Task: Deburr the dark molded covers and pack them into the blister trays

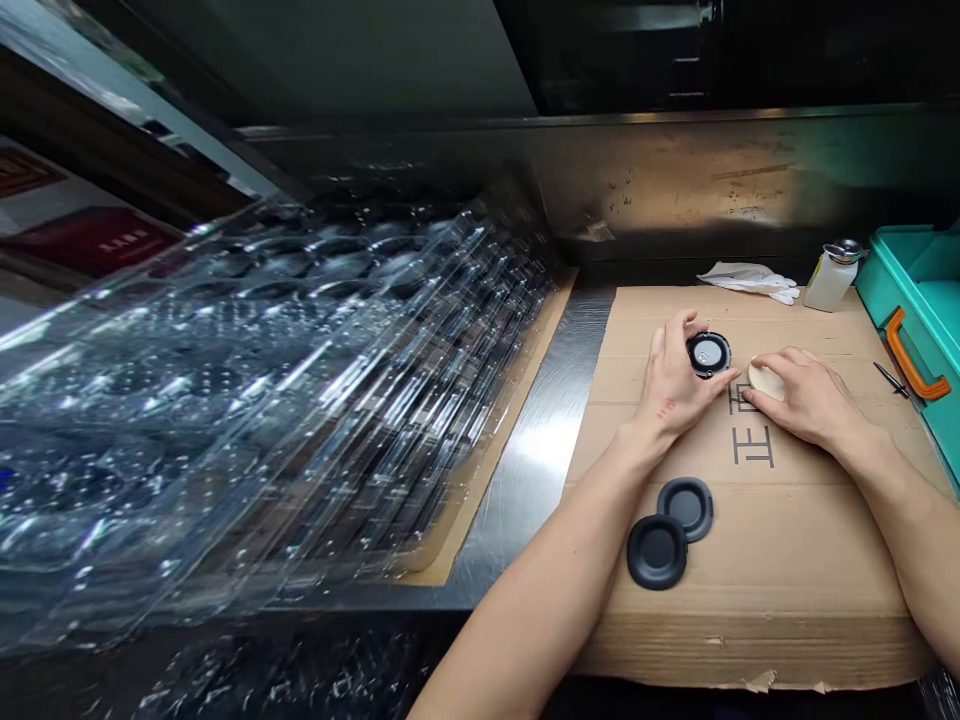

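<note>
My left hand (675,380) pinches a small round black part with a silvery centre (709,354) and holds it just above the cardboard sheet (795,560). Right beside it, my right hand (806,395) rests on the cardboard with its fingers curled over a pale, cream-coloured pad or cloth (765,380). Two round black caps (671,528) lie overlapping on the cardboard, nearer to me, below my left wrist.
A tall stack of clear plastic blister trays (247,400) fills the left side on a steel bench (525,470). At the back lie a white glove (750,280) and a small dispenser bottle (832,275). A teal box with an orange handle (911,300) stands at the right.
</note>
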The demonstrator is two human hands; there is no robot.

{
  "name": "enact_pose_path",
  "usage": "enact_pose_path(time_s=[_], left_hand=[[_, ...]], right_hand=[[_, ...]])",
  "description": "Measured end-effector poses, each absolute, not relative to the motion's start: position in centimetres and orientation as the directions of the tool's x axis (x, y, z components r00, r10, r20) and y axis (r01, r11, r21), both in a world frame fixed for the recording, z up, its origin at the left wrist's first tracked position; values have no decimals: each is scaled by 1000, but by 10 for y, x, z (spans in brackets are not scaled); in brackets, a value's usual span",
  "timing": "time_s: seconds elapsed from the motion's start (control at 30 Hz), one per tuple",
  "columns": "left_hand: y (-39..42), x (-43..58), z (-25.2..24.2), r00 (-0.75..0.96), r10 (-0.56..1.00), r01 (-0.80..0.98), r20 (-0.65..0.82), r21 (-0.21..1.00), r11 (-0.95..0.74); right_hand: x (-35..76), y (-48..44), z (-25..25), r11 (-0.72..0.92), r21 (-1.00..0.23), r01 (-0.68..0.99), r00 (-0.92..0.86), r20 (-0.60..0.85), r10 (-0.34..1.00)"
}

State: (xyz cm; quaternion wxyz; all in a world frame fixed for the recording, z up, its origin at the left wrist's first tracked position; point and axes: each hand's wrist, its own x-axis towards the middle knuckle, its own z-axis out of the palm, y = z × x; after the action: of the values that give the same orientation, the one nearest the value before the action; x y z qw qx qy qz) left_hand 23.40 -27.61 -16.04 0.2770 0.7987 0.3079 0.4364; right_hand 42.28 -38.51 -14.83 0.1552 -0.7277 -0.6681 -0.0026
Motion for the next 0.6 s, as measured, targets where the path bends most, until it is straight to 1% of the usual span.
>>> enact_pose_path(time_s=[0.1, 0.2, 0.27, 0.3, 0.33, 0.4, 0.53, 0.6], left_hand=[[-279, 233, -157, 439, 743, 286, 504, 706, -648], [-270, 233, -154, 461, 791, 376, 402, 719, -584], [-252, 235, -155, 418, 844, 462, 335, 722, -515], [-240, 236, -156, 388, 863, 511, 324, 703, -494], [-227, 237, -158, 367, 870, 561, 328, 668, -488], [-200, 236, -164, 379, 854, 630, 357, 576, -520], [-173, 225, -174, 479, 788, 660, 386, 434, -614], [-172, 224, -172, 492, 769, 685, 409, 363, -632]], right_hand=[[423, -385, -148, -61, -223, 973, 109, 210, 972], [423, -385, -149, -73, -226, 972, 120, 204, 972], [423, -385, -149, -78, -234, 969, 125, 196, 972], [422, -384, -149, -79, -237, 968, 126, 192, 973], [422, -383, -149, -81, -240, 967, 129, 189, 973], [421, -382, -149, -88, -240, 967, 134, 183, 974], [413, -384, -147, -109, -230, 967, 147, 154, 977], [408, -384, -145, -104, -227, 968, 135, 127, 983]])
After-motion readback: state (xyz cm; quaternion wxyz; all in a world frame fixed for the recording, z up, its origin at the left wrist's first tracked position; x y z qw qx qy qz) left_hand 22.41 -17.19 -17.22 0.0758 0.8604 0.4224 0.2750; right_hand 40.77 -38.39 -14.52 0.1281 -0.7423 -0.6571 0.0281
